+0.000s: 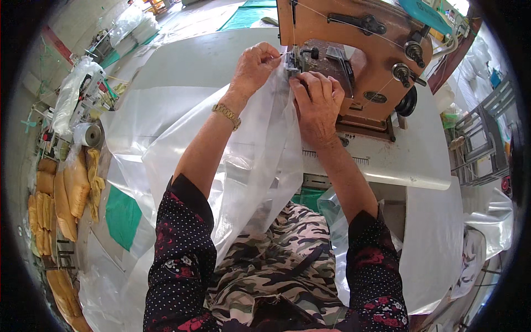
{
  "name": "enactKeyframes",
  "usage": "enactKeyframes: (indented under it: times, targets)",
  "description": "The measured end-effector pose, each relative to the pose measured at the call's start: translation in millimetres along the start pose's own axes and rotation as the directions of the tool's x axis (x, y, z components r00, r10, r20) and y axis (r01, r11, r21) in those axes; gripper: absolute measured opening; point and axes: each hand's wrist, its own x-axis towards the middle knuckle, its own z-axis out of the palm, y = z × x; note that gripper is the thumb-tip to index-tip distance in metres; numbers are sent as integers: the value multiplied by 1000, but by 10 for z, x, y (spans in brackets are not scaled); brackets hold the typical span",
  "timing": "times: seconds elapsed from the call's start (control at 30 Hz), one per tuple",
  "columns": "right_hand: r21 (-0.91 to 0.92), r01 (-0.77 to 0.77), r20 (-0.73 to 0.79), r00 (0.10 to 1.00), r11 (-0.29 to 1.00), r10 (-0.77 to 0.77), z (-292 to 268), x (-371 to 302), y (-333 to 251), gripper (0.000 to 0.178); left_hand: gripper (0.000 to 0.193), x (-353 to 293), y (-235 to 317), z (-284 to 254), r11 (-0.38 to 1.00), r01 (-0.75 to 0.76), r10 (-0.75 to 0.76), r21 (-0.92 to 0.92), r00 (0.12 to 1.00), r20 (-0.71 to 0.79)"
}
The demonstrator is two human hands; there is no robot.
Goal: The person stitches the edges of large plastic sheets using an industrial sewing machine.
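A brown sewing machine (381,61) stands at the far right, its presser foot (293,62) low over the table. Just left of the foot, my left hand (255,67) is closed in a pinch on a thin white thread. My right hand (319,108) is right in front of the foot, fingers bent and pressed together on the edge of a clear plastic sheet (238,160). The sheet drapes from the foot over the table's near edge and toward my lap. What lies under my right fingertips is hidden.
The pale worktable (177,63) has a ruler scale (359,160) by its front edge. Yellow-orange bundles (72,193) and a white roll (87,134) sit at the left. A dark chair (487,135) stands at the right. Green sheeting (123,217) hangs below the table's left side.
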Motion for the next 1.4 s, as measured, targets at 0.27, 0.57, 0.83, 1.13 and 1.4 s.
enactKeyframes:
  times: [0.27, 0.57, 0.83, 1.13, 1.4]
  targets:
    - [-15, -11, 22, 1000, 1000, 11, -4, -4, 26, 37, 9, 60, -106, 54, 1000, -24, 25, 14, 999, -45]
    - [-38, -7, 8, 1000, 999, 7, -12, -50, 38, 33, 26, -256, 137, 18, 921, -157, 212, 356, 970, -121]
    - [-39, -6, 42, 999, 999, 7, 27, -54, 88, 35, 78, -2048, 1091, -176, 981, 8, -25, 193, 996, 85]
    - [293, -172, -23, 982, 940, 187, -881, -584, -668, 33, 34, -3294, 1191, -566, 882, 448, -431, -146, 892, 135]
    - [462, -472, 359, 874, 751, 328, -1293, -1033, -1304, 17, 10, -3719, 1204, -806, 701, 620, -578, -353, 783, 229]
